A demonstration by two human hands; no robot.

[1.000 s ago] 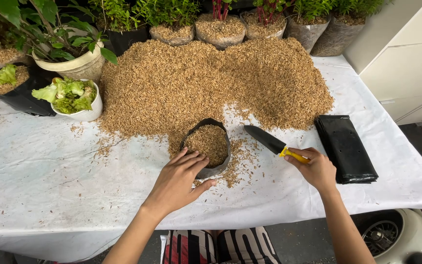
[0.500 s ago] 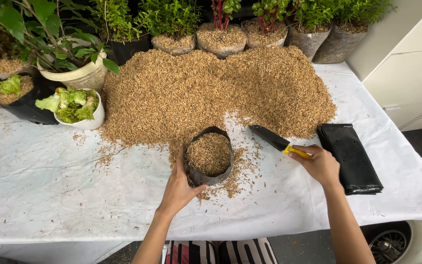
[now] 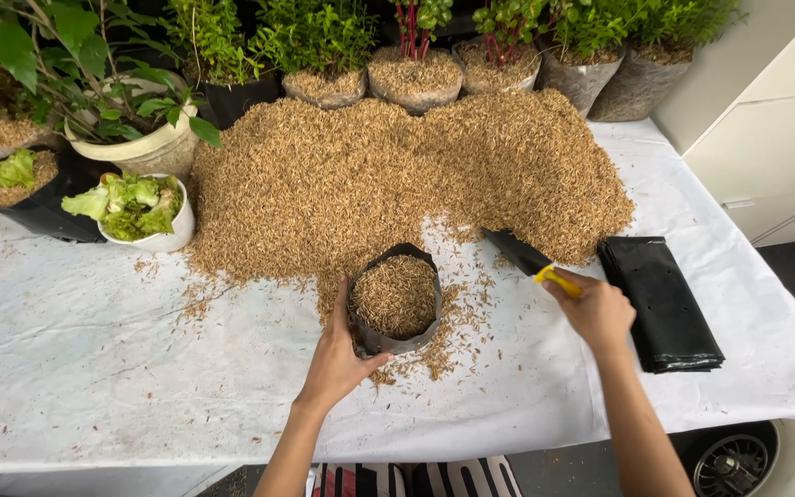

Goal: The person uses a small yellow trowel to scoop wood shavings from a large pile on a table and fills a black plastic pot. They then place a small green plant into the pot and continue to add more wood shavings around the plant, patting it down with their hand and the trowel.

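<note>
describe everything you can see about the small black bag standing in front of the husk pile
The small black bag is a soft, thin plastic grow bag, standing upright and open on the white sheet. Its rim is wavy, slightly pointed at the back. It is filled almost to the top with tan husks like those of the big pile behind it, and spilled husks lie around its base. The left hand grips its near left side, thumb under the front. The right hand, holding a yellow-handled trowel, is apart from it.

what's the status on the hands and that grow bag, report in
Left hand grips the black grow bag, upright, filled with husks. Right hand holds the yellow-handled trowel, blade at the husk pile. Flat black bags lie to the right, nothing between.
</note>
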